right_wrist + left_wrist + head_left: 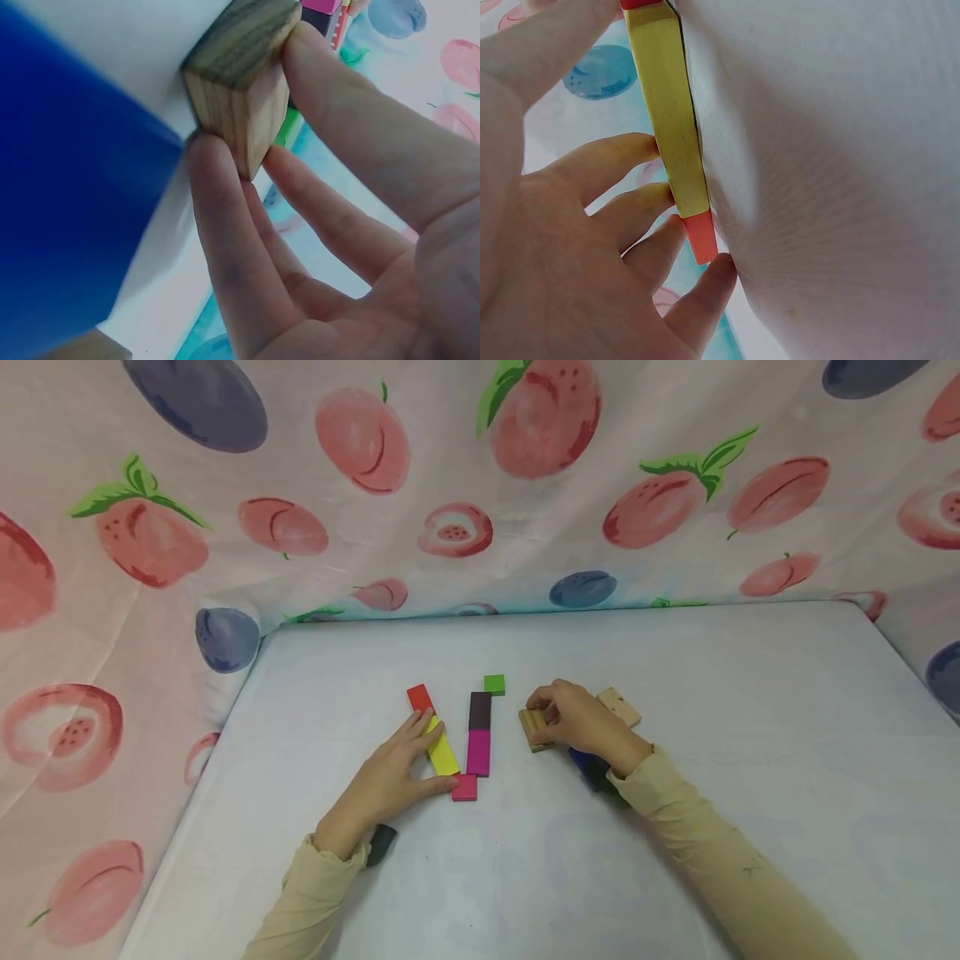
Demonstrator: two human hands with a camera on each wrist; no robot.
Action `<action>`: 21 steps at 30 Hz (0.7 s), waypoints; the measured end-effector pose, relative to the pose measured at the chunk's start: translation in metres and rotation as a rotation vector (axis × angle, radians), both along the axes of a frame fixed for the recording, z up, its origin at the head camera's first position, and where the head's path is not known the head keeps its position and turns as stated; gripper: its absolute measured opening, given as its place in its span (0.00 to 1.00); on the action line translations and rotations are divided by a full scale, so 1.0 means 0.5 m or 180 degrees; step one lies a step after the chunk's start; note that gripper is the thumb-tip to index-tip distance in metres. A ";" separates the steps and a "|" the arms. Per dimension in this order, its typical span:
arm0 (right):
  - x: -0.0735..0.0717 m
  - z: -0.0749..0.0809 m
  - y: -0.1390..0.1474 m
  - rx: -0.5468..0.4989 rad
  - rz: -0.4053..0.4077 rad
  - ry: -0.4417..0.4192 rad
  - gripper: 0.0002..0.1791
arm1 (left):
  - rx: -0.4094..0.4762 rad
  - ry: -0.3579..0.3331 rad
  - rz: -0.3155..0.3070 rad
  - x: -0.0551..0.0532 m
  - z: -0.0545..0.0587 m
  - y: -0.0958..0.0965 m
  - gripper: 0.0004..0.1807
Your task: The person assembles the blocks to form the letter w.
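My left hand lies along a slanted row of a red block and a yellow block. Its fingertips touch the side of the yellow block, and its thumb reaches the small pink block at the near end. My right hand pinches a bare wooden block between thumb and fingers; striped grain shows on its face in the right wrist view. Between the hands, a dark brown block and a magenta block form a straight column, with a small green block at its far corner.
Under the right forearm lie a blue block and dark blocks, partly covered by the sleeve. A pale wooden block sits beyond the right wrist. A dark green block is beside the left wrist. Fruit-printed cloth borders the white table.
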State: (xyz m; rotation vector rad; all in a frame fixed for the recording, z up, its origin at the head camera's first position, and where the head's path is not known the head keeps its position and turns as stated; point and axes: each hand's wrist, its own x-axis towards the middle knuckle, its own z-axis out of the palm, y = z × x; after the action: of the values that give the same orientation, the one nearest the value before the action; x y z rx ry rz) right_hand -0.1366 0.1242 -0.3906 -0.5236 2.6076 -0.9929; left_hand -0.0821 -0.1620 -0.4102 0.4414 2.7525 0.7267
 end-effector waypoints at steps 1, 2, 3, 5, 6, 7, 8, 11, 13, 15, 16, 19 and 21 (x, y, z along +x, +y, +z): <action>-0.002 0.000 -0.001 -0.0003 0.0005 -0.0006 0.22 | 0.0001 -0.0003 0.0003 0.000 0.000 0.000 0.48; -0.004 -0.001 -0.002 -0.0008 -0.0002 -0.0019 0.22 | 0.0003 0.0003 -0.0004 0.000 0.000 0.001 0.48; -0.006 -0.002 -0.003 -0.0010 0.0006 -0.0021 0.22 | 0.0002 -0.0005 0.0004 0.000 0.001 0.001 0.48; -0.009 -0.003 -0.005 -0.0025 0.0016 -0.0037 0.22 | -0.0005 0.0006 0.0002 0.001 0.001 0.002 0.47; -0.010 -0.004 -0.006 -0.0029 0.0018 -0.0048 0.22 | -0.0010 0.0010 0.0002 0.001 0.001 0.002 0.47; -0.012 -0.003 -0.007 -0.0035 0.0020 -0.0058 0.22 | -0.0011 0.0007 0.0002 0.001 0.001 0.002 0.47; -0.012 -0.003 -0.008 -0.0041 0.0017 -0.0068 0.22 | -0.0013 0.0003 0.0002 0.000 0.001 0.003 0.47; -0.013 0.000 -0.010 -0.0053 0.0004 -0.0095 0.23 | -0.0020 -0.0003 0.0010 0.000 0.003 0.003 0.47; -0.014 0.002 -0.013 -0.0051 -0.0012 -0.0106 0.23 | -0.0022 -0.0001 0.0010 0.000 0.004 0.003 0.47; -0.017 0.002 -0.017 -0.0036 -0.0028 -0.0110 0.23 | -0.0028 0.0008 0.0015 0.001 0.004 0.004 0.47; -0.019 0.002 -0.018 -0.0028 -0.0036 -0.0114 0.23 | -0.0028 0.0008 0.0017 0.001 0.005 0.004 0.47; -0.023 0.002 -0.024 0.0038 -0.0028 -0.0088 0.23 | -0.0030 0.0010 0.0015 0.001 0.006 0.005 0.47; -0.027 0.001 -0.026 0.0071 -0.0028 -0.0077 0.24 | -0.0032 0.0007 0.0015 0.001 0.006 0.005 0.47</action>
State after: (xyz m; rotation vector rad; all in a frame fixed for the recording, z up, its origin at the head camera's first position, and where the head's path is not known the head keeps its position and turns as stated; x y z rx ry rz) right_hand -0.1500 0.1110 -0.3900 -0.4920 2.5985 -0.9659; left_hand -0.0815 -0.1593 -0.4072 0.4341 2.7588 0.7136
